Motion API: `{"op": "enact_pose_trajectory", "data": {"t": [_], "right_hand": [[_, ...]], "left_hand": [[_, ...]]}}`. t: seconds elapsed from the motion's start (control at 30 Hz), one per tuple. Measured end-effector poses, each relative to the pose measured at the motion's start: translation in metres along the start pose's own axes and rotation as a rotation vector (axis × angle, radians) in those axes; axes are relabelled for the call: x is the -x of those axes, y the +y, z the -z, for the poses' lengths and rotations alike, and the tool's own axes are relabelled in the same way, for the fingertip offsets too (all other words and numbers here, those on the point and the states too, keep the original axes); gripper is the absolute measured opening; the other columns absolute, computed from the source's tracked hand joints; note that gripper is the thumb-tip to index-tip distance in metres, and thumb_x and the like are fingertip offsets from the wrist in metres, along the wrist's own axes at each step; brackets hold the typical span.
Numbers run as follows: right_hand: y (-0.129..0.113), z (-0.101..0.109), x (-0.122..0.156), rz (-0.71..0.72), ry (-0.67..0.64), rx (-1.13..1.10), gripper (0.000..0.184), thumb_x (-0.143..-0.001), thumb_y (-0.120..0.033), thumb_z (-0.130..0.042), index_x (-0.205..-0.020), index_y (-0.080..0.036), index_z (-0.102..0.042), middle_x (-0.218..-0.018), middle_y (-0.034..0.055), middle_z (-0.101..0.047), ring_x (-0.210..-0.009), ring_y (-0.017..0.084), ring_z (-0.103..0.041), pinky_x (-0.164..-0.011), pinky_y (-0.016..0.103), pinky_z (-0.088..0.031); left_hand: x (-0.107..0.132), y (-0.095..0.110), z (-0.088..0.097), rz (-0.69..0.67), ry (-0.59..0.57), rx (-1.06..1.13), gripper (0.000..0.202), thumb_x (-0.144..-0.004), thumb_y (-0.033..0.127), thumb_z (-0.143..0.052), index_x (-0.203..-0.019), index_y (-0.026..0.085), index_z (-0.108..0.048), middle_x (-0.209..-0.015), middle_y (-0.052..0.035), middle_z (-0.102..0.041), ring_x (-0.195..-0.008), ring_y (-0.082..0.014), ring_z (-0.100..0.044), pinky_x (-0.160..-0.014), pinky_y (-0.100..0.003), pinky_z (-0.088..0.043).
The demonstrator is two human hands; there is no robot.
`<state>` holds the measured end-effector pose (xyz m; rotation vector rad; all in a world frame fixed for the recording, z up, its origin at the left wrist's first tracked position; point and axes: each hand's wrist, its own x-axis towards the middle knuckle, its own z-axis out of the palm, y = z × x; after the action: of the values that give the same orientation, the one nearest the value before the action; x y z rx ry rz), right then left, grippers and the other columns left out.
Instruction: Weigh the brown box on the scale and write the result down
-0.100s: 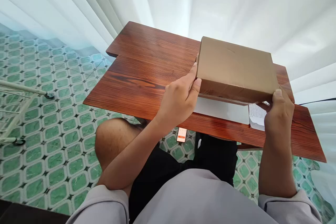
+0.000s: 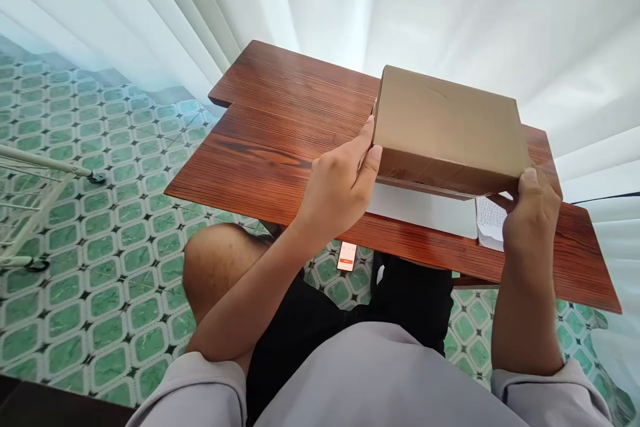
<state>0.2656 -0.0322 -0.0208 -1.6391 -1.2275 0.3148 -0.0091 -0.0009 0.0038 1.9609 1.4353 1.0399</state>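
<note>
On wooden table (image 2: 280, 140), cardboard box (image 2: 447, 127) between left hand (image 2: 340, 190), right hand (image 2: 530, 213).

Home room, green patterned floor tiles (image 2: 100, 240), white curtains (image 2: 320, 0), small wooden table (image 2: 280, 127)

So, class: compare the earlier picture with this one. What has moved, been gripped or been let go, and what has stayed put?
Almost nothing has changed. The whole view shifts a touch, which looks like the head camera moving. The left hand and right hand still grip the near corners of the brown cardboard box, raised over the white box and printed paper on the wooden table. Nothing was let go.
</note>
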Motion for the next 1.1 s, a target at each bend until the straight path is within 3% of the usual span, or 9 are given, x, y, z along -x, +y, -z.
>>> {"op": "enact_pose_trajectory", "data": {"t": [0.1,0.2,0.37,0.5,0.83,1.1], "right_hand": [[-0.008,-0.007,0.0,0.007,-0.038,-0.004,0.053,-0.099,-0.054,-0.039,-0.133,-0.024,-0.067,-0.11,0.0092,-0.065,-0.096,0.019,-0.065,-0.073,0.035,-0.064],[-0.016,-0.016,0.001,-0.001,-0.052,-0.021,0.051,-0.099,-0.056,-0.039,-0.12,-0.022,-0.07,-0.102,0.0062,-0.063,-0.095,0.018,-0.062,-0.073,0.036,-0.064],[-0.03,-0.031,0.003,0.033,-0.09,-0.044,0.046,-0.099,-0.056,-0.04,-0.11,-0.021,-0.069,-0.112,0.0055,-0.064,-0.105,0.019,-0.063,-0.075,0.034,-0.065],[-0.036,-0.038,0.004,0.068,-0.101,-0.036,0.047,-0.099,-0.056,-0.041,-0.102,-0.017,-0.068,-0.113,0.0086,-0.064,-0.108,0.021,-0.063,-0.073,0.031,-0.064],[-0.049,-0.07,0.011,0.043,-0.226,-0.098,0.052,-0.1,-0.059,-0.042,-0.114,-0.017,-0.069,-0.114,0.0086,-0.066,-0.104,0.02,-0.065,-0.081,0.035,-0.065],[-0.055,-0.111,0.022,0.007,-0.407,-0.218,0.054,-0.096,-0.065,-0.046,-0.124,-0.025,-0.07,-0.114,0.0055,-0.066,-0.107,0.02,-0.064,-0.085,0.038,-0.065]], "left_hand": [[0.001,-0.003,0.011,0.012,0.045,-0.021,0.054,-0.104,0.041,-0.035,-0.149,0.016,-0.052,-0.085,-0.0037,-0.071,-0.072,-0.015,-0.056,-0.068,-0.028,-0.042],[0.002,-0.007,0.023,0.009,0.09,-0.044,0.054,-0.104,0.042,-0.034,-0.147,0.017,-0.055,-0.08,-0.0026,-0.068,-0.07,-0.0144,-0.054,-0.068,-0.028,-0.042],[0.005,-0.012,0.038,0.05,0.162,-0.086,0.052,-0.104,0.043,-0.034,-0.142,0.018,-0.061,-0.067,0.0004,-0.059,-0.063,-0.0138,-0.051,-0.067,-0.028,-0.041],[0.006,-0.017,0.045,0.073,0.189,-0.093,0.052,-0.104,0.044,-0.034,-0.142,0.019,-0.061,-0.071,-0.0013,-0.063,-0.066,-0.0149,-0.055,-0.068,-0.028,-0.043],[0.006,-0.035,0.067,0.11,0.284,-0.127,0.053,-0.102,0.051,-0.034,-0.133,0.025,-0.067,-0.09,-0.0061,-0.072,-0.085,-0.0195,-0.064,-0.08,-0.032,-0.048],[0.007,-0.049,0.091,0.116,0.39,-0.273,0.046,-0.102,0.051,-0.036,-0.096,0.028,-0.075,-0.074,-0.0041,-0.065,-0.075,-0.0185,-0.056,-0.071,-0.036,-0.038]]}}
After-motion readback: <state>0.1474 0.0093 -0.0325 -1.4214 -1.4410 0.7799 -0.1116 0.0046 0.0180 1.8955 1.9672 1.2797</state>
